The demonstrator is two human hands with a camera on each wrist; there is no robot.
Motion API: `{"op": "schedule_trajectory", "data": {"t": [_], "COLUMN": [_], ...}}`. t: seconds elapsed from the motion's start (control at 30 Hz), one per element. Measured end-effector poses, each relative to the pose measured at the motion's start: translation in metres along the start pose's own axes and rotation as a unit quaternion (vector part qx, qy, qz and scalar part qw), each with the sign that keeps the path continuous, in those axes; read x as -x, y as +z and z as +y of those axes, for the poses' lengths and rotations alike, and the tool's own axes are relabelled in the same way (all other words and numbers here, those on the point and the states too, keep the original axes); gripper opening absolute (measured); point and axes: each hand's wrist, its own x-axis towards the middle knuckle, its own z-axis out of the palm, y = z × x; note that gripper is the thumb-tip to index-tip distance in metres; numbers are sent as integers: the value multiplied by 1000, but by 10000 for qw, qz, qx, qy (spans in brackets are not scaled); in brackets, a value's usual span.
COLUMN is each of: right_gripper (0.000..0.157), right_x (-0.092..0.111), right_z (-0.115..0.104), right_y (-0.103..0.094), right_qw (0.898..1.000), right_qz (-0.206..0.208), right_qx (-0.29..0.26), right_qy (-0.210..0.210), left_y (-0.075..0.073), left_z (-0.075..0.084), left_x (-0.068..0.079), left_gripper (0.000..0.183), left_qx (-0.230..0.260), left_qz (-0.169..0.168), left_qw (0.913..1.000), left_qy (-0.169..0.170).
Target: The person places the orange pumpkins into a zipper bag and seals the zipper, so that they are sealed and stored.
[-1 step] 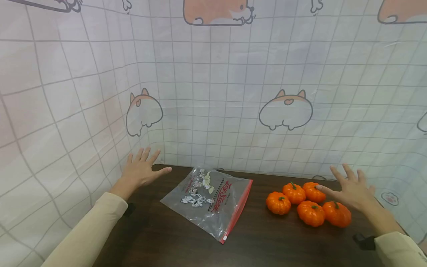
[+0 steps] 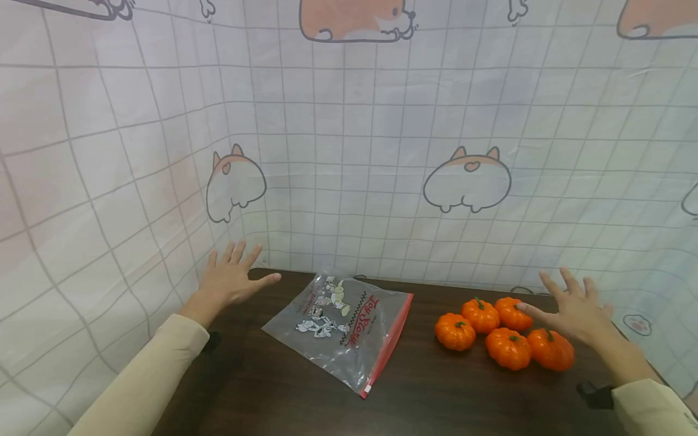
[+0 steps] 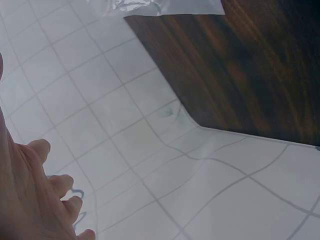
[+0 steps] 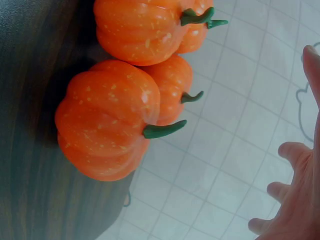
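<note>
Orange pumpkins (image 2: 508, 349) are lying outside the flat bag (image 2: 327, 312), all handling seemingly left to do, while the left hand (image 2: 230, 280) and right hand (image 2: 579, 313) are hovering, each grip spread apart.

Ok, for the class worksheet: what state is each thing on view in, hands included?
Zip bag: lying on the table, nothing visible inside.
Slider: at the near end of the red strip; whether the seal is closed, I cannot tell.
Five pumpkins: whole, grouped on the table.
Left hand: spread, holding nothing.
Right hand: spread, holding nothing.
Patterned sheet: hanging behind the table, slightly creased.
</note>
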Motion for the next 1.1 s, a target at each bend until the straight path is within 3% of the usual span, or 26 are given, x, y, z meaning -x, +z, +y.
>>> {"op": "schedule_trajectory", "data": {"t": [0.53,1.1], "right_gripper": [103,100], "right_x": [5,24], "right_z": [-4,-13], "right_y": [4,14], "right_qw": [9998,9993], "right_qz": [-43,124], "right_qx": [75,249], "right_qy": [-182,-265], "left_y": [13,23], "left_z": [-1,3], "left_x": [2,16], "left_gripper": [103,102], "left_qx": [-9,-157], "left_qz": [72,112], "left_qw": [10000,9996], "left_qy": [53,222]}}
